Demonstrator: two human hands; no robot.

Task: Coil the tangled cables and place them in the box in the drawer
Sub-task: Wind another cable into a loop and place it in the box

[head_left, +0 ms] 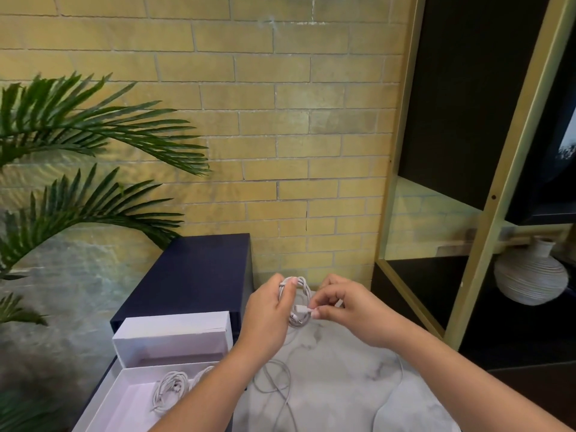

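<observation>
My left hand (268,310) grips a small coil of white cable (300,302), held up above the marble table (336,375). My right hand (346,307) pinches the cable's plug end right beside the coil. Loose white cables (277,385) lie tangled on the table below my hands. At lower left a white box (124,397) sits in the open dark drawer, and a coiled white cable (170,391) lies inside it. The box lid (173,336) stands up behind the box.
A dark blue cabinet (193,272) stands against the yellow brick wall. Palm fronds (78,135) reach in from the left. A black and gold shelf unit (486,194) on the right holds a ribbed white vase (530,275).
</observation>
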